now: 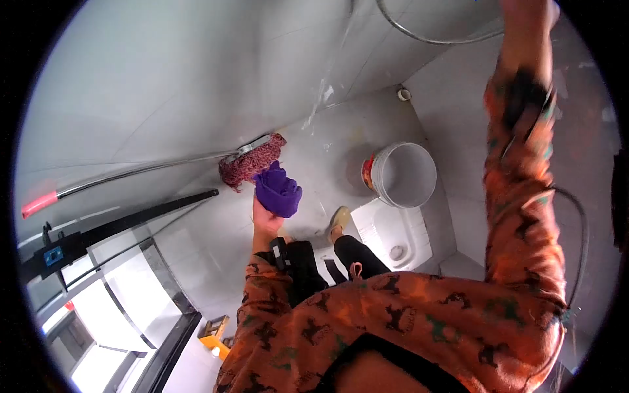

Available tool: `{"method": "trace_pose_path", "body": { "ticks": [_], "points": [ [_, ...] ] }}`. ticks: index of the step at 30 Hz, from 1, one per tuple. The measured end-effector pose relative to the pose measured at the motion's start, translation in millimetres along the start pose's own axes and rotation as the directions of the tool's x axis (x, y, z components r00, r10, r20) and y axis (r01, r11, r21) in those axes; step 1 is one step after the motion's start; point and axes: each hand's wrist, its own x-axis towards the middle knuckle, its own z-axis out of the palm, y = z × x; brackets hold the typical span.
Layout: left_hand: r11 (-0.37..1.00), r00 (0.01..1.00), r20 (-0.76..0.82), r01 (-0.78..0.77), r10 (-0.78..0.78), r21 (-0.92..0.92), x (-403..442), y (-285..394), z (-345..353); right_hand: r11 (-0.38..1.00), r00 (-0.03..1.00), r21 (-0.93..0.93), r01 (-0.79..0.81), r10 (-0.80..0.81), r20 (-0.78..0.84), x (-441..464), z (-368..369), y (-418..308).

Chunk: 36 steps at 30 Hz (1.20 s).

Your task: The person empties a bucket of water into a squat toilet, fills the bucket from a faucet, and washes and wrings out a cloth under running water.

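My left hand (pixel 265 218) holds a bunched purple cloth (pixel 278 190) out in front of me, left of centre in the head view. Just beyond the cloth is the dark red head of a mop (pixel 255 160), which leans along the wall with its pink-ended handle towards the left. My right arm stretches up to the top right, where my right hand (pixel 549 10) is cut off by the edge of the view, its fingers hidden. A grey hose (pixel 432 40) curves near that hand.
A white bucket (pixel 404 175) stands on the floor beside a squat toilet (pixel 396 229). A small white round object (pixel 404 95) lies by the far corner. At lower left are a window (pixel 131 288), a black bar (pixel 137 223) and an orange item (pixel 215 337).
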Motion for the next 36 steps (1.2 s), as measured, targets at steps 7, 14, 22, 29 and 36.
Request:
{"method": "trace_pose_path", "body": {
  "ticks": [7,14,22,29,36],
  "points": [
    [0.924,0.984,-0.032,0.152,-0.175,-0.351,32.2,-50.6,-19.6,0.047,0.031,-0.322,-0.946,0.998,0.055,-515.3,-43.2,73.9],
    [0.878,0.918,0.010,0.384,-0.398,-0.286,85.3,-95.0,-119.8,-0.205,-0.126,0.603,-0.771,0.977,0.171,-632.5,28.1,126.5],
    [0.945,0.902,-0.416,0.232,-0.119,0.232,150.7,-180.5,-306.3,-0.132,0.150,-0.814,-0.565,0.954,-0.259,-798.7,-120.7,300.0],
    [0.812,0.759,-0.599,0.504,-0.254,0.295,82.7,-214.4,-316.9,-0.252,-0.106,-0.793,-0.555,0.967,-0.233,-880.0,-107.5,235.5],
    [0.941,0.749,-0.621,0.335,-0.233,0.051,-35.3,-211.9,-281.1,-0.128,0.176,-0.738,-0.663,0.931,-0.320,-861.7,-84.2,304.0]
  ]
}}
